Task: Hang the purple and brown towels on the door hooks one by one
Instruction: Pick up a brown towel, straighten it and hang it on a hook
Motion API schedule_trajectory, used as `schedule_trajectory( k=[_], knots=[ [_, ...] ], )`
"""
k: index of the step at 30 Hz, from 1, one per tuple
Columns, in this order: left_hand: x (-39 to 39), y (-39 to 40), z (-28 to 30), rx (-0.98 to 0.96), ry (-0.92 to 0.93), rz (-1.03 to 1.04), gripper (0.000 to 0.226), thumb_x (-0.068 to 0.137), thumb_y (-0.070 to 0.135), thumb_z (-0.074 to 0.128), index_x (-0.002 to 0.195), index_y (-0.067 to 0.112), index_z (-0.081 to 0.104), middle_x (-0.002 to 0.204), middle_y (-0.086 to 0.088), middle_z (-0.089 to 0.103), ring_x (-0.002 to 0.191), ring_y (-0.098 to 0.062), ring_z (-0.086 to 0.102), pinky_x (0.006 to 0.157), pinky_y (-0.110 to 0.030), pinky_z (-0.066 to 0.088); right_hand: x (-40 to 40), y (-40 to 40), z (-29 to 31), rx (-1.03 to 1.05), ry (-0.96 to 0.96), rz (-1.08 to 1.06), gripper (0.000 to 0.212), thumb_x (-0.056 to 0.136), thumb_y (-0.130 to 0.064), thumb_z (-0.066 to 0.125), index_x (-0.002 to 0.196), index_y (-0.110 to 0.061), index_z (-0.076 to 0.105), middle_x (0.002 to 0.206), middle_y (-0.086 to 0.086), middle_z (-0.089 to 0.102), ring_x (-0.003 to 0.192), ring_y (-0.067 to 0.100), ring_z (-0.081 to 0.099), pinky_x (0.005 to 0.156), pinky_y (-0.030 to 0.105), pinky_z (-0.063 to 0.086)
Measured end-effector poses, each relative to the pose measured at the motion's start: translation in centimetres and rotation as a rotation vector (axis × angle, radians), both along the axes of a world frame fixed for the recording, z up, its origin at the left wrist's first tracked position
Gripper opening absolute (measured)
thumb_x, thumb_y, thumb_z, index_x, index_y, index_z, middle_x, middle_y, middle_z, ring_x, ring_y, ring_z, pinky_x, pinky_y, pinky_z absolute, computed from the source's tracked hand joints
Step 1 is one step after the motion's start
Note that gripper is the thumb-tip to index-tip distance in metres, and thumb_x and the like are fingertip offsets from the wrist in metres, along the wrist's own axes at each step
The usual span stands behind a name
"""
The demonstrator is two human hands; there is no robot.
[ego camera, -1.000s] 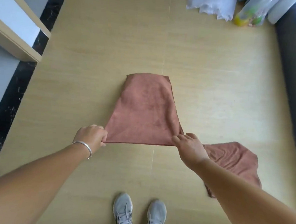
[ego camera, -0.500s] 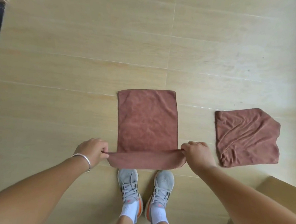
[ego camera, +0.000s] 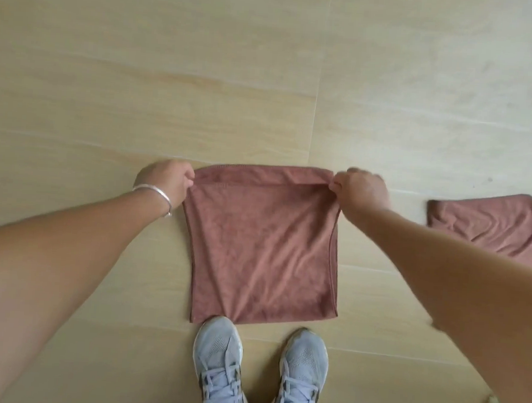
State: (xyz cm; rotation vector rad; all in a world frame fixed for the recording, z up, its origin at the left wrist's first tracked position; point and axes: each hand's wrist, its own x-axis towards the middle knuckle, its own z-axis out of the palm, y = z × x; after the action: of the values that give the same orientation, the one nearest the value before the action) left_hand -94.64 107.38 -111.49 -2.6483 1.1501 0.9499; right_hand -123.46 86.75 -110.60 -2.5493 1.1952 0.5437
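A brown towel (ego camera: 260,247) lies folded on the floor (ego camera: 141,84), its near edge just beyond the toes of the shoes (ego camera: 259,369). The left hand (ego camera: 165,178) pinches the towel's far left corner with curled fingers, a bracelet (ego camera: 153,194) on its wrist. The right hand (ego camera: 363,188) pinches the far right corner. A second towel (ego camera: 490,224) lies on the floor well right of the first.

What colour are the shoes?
The shoes are light grey with a bit of orange near the sole, seen in the head view.
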Motion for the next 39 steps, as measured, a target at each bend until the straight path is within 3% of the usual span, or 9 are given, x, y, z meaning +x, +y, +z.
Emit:
schedule_trajectory(
  k=[2,10,18,22,25,30,36,39],
  knots=[
    [0.2,-0.1,-2.6,-0.022,-0.043,-0.063,0.015,0.092,0.022,0.059,0.101,0.024,0.072,0.107,-0.007,0.070,0.099,-0.032,0.062,0.081,-0.035,0.047,0.5,-0.6,-2.7,-0.027,-0.019,0.010,0.027,0.098,-0.028,0.047,0.098,-0.012,0.069,0.093,0.011,0.061,0.091,0.034,0.059,0.075,0.037,0.036],
    [0.8,-0.4,-7.6,-0.138,-0.122,-0.025,0.016,0.095,0.021,0.054,0.101,0.020,0.068,0.109,-0.012,0.059,0.103,-0.036,0.057,0.084,-0.042,0.046,1.4,-2.1,-8.9,-0.083,-0.093,-0.025,0.028,0.097,-0.028,0.048,0.097,-0.010,0.070,0.093,0.015,0.060,0.089,0.037,0.056,0.076,0.040,0.039],
    [2.8,-4.1,-11.8,-0.350,-0.239,-0.033,0.016,0.094,0.015,0.050,0.102,0.014,0.063,0.107,-0.012,0.059,0.099,-0.037,0.055,0.075,-0.043,0.044,2.1,-6.6,-13.2,-0.190,-0.290,0.094,0.019,0.094,-0.023,0.056,0.087,-0.012,0.069,0.080,0.012,0.063,0.075,0.037,0.059,0.070,0.040,0.042],
    [5.6,-7.3,-12.4,-0.488,-0.300,-0.177,0.009,0.088,0.008,0.057,0.091,0.010,0.065,0.092,-0.013,0.059,0.089,-0.038,0.056,0.072,-0.045,0.048,3.4,-10.5,-14.2,-0.274,-0.311,0.219,0.019,0.098,-0.027,0.051,0.091,-0.015,0.064,0.083,0.005,0.063,0.080,0.031,0.060,0.073,0.039,0.042],
    [7.3,-8.9,-12.1,-0.552,-0.273,-0.278,0.015,0.084,0.014,0.052,0.088,0.010,0.065,0.090,-0.010,0.061,0.087,-0.035,0.057,0.074,-0.043,0.050,3.7,-12.1,-14.2,-0.300,-0.282,0.268,0.023,0.101,-0.031,0.041,0.095,-0.018,0.059,0.088,0.000,0.064,0.084,0.026,0.061,0.076,0.036,0.039],
    [8.1,-9.4,-11.2,-0.459,-0.081,-0.194,0.013,0.095,0.013,0.051,0.102,0.015,0.062,0.095,-0.005,0.068,0.087,-0.031,0.061,0.076,-0.040,0.048,3.5,-12.1,-12.3,-0.229,-0.262,0.237,0.023,0.103,-0.030,0.034,0.093,-0.016,0.049,0.084,0.003,0.065,0.078,0.028,0.060,0.070,0.034,0.032],
    [6.9,-11.0,-11.6,-0.425,-0.214,-0.065,0.011,0.098,0.017,0.046,0.102,0.017,0.056,0.081,-0.008,0.065,0.070,-0.029,0.054,0.062,-0.034,0.041,4.4,-12.0,-11.6,-0.227,-0.176,0.118,0.022,0.104,-0.030,0.032,0.094,-0.014,0.043,0.082,0.007,0.064,0.072,0.032,0.060,0.062,0.034,0.031],
    [7.0,-12.0,-12.0,-0.396,-0.264,-0.081,0.013,0.098,0.019,0.044,0.103,0.018,0.056,0.084,-0.008,0.066,0.071,-0.028,0.054,0.061,-0.033,0.040,4.9,-12.6,-11.8,-0.247,-0.155,0.045,0.023,0.104,-0.030,0.033,0.097,-0.013,0.047,0.082,0.008,0.063,0.072,0.032,0.058,0.060,0.033,0.034]
  ],
)
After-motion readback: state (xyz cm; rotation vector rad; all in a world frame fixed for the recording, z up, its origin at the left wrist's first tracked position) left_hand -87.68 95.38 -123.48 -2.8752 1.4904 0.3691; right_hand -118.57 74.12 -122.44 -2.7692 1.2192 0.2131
